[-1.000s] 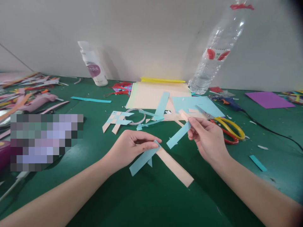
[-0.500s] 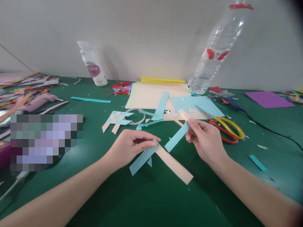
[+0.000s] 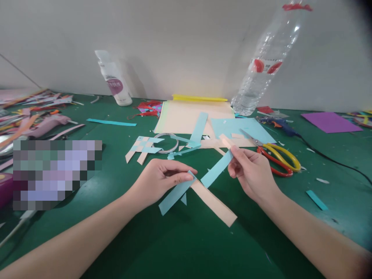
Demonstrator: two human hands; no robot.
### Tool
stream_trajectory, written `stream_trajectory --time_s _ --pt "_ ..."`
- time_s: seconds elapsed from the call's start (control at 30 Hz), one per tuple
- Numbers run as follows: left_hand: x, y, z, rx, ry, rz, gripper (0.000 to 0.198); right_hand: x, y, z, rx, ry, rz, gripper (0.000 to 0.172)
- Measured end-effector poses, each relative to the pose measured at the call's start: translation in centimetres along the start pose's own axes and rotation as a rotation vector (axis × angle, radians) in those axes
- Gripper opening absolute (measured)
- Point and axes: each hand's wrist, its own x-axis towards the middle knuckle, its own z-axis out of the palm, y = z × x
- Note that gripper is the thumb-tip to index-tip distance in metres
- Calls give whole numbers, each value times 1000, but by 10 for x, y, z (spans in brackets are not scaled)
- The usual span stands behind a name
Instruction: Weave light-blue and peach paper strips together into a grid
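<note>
At frame centre, a blue strip [image 3: 216,169] is pinched at its upper end between the closed fingers of the right hand [image 3: 252,172]. Its lower end meets a peach strip [image 3: 215,205]. A second strip [image 3: 174,195], crossed with the peach one, is clamped by the left hand [image 3: 158,182]. Scissors [image 3: 279,157] are seen just right of centre.

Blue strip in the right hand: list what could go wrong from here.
1. The right hand pinches the held blue strip only at its far end, so the free tip may droop or bend near the peach strip.
2. The left hand pins the lower blue strip and peach strip just at their crossing; a nudge could swing them out of line.
3. The scissors lie close beside the right hand and might get knocked.
</note>
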Motion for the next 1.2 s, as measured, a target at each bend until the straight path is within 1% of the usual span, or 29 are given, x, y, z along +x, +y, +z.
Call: stream_trajectory --time_s 0.3,0.67,0.87,1.0,1.2 --pt "0 1 0 -3 -1 -10 15 -1 -1 0 4 -10 22 37" --pt "1 0 0 10 -7 -15 14 0 -1 0 16 -29 18 35" --pt "1 -1 0 23 -3 -2 16 1 -2 -1 20 -18 14 34" --pt "2 -1 0 21 -4 -2 15 1 -1 -2 20 -40 -1 32" --pt "1 0 0 19 -8 -4 15 1 0 -3 -6 -38 15 33"
